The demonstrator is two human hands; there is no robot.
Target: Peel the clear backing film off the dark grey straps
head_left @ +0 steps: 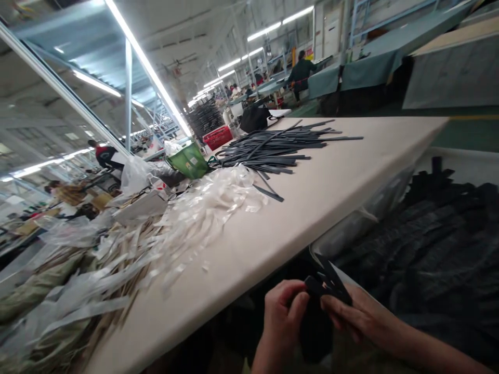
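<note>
Below the table's near edge, my left hand (284, 311) pinches the end of a dark fabric strip (315, 285) between thumb and fingers. Just right of it, my right hand (353, 309) is closed around dark strips (334, 278) whose ends stick up past the fingers. The two hands are close together, apart from the table. On the tabletop lies a spread pile of similar dark strips (273, 143), with a loose one nearer to me. At the right, a large heap of dark strips (440, 249) fills a pale-sided container.
The pale table (249, 259) slants across the view. White translucent strips (210, 200) and beige-green cloth pieces (42, 291) lie on its left. Farther back are a green basket (190, 161), a red crate (217, 137) and a black bag (255, 118). Several people sit or stand in the distance.
</note>
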